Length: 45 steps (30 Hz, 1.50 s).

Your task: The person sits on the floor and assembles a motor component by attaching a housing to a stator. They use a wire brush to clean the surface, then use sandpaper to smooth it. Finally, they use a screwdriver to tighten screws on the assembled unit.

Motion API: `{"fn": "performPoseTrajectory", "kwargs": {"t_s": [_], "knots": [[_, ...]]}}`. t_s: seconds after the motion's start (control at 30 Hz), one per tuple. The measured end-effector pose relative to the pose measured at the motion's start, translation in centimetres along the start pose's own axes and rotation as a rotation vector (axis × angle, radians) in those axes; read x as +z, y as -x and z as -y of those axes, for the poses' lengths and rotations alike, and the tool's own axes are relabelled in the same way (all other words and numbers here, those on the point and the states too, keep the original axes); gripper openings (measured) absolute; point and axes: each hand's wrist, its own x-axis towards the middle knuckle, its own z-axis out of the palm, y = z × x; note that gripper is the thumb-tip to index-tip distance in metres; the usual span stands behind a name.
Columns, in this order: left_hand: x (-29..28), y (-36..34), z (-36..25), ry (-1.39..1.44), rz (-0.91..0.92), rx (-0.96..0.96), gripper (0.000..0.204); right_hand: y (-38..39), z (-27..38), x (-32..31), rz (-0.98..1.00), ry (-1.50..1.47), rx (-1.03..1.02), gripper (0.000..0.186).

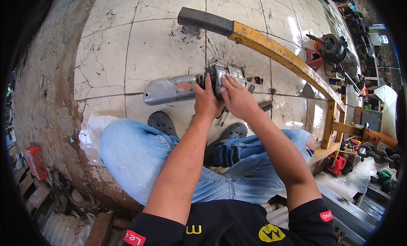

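Between my knees, both of my hands are on a metal alternator (220, 72) with a round, grooved body. My left hand (206, 100) wraps its left side, the thumb and fingers curled against the dark casing. Laid across the front and top is my right hand (235, 95), its fingers bent over the silver housing. A long grey metal valve cover (163, 91) with an orange label lies on the tiles to the left and reaches up to the alternator. Part of the alternator's near side is hidden behind my hands.
A yellow hoist arm (275, 49) with a dark end slants above the tiled floor (161, 42). Small loose parts and a dark brush-like tool (267, 105) lie right of my hands. A red stand (313, 58) and a dark round machine part (334, 49) stand farther right.
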Motion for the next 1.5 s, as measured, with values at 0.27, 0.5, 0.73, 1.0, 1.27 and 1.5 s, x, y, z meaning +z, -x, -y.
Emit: {"fn": "performPoseTrajectory", "kwargs": {"t_s": [0.27,0.5,0.73,1.0,1.27,1.5], "knots": [[-0.5,0.3,-0.7,0.004,0.044,-0.052,0.092,0.1,0.2,0.3,0.021,0.011,-0.025,0.046],[-0.3,0.0,-0.2,-0.003,0.027,-0.045,0.099,0.4,0.3,-0.1,-0.006,-0.024,-0.026,0.046],[0.2,0.0,-0.1,0.02,-0.002,-0.018,0.101,0.5,-0.1,0.0,-0.008,-0.009,-0.006,0.046],[0.1,0.4,0.1,0.001,-0.016,0.006,0.109,0.9,0.4,-0.3,0.036,0.01,-0.04,0.047],[-0.4,0.4,-0.4,-0.048,0.0,-0.006,0.122,1.7,-3.0,-2.8,-0.129,-0.044,0.175,0.042],[0.3,0.1,-0.4,-0.021,0.038,-0.003,0.123,1.7,-2.2,0.2,-0.121,0.017,-0.06,0.04]]}}
